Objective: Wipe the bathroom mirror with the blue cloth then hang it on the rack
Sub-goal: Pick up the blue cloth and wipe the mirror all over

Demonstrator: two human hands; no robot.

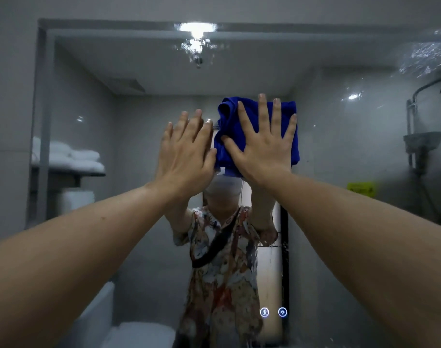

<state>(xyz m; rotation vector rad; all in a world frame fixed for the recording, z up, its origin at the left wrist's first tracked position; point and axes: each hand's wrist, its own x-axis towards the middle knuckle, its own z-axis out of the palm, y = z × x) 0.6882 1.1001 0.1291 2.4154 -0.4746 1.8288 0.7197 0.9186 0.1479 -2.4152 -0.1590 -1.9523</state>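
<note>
The bathroom mirror (340,151) fills most of the view, with water droplets and streaks near its top and upper right. A folded blue cloth (227,126) lies flat against the glass at centre. My right hand (264,144) presses on it with fingers spread wide. My left hand (186,151) is flat beside the cloth on its left, fingers together and pointing up, its thumb edge touching the cloth. Both arms reach up and forward.
The mirror reflects a person in a patterned shirt, a shelf with folded white towels (71,156) at left, a shower fitting (420,136) at right, and a ceiling light (195,28). Two lit touch icons (273,312) sit low on the glass.
</note>
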